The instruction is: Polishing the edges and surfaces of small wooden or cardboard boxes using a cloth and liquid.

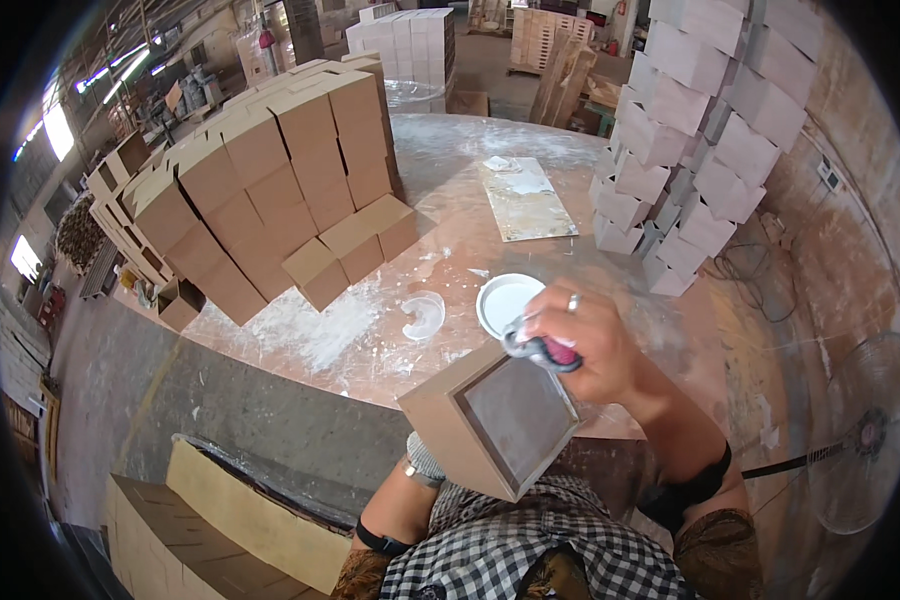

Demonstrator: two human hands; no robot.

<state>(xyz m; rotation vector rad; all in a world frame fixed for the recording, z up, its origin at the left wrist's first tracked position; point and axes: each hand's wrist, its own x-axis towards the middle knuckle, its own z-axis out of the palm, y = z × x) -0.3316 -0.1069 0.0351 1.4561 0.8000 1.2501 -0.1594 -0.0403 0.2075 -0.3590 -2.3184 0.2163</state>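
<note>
A small tan box (440, 425) is tilted in front of my chest, its greyish recessed face turned up toward me. My left hand (425, 460), in a light knitted glove, holds it from the left and below; the fingers are mostly hidden behind it. My right hand (592, 340), bare with a ring, is closed around a bunched rag (545, 352) of dark, grey and pink cloth. That rag is at the box's far upper edge; whether it touches is hard to tell. Just beyond stands a round white tub (490, 310) of white paste.
A broken clear lid (426, 312) and a paste-smeared board (530, 205) lie on the dusty worktable (440, 260). Stacked brown boxes (260, 170) rise at left, pale boxes (670, 130) at right. A fan (860, 440) stands right; an open carton (210, 530) sits lower left.
</note>
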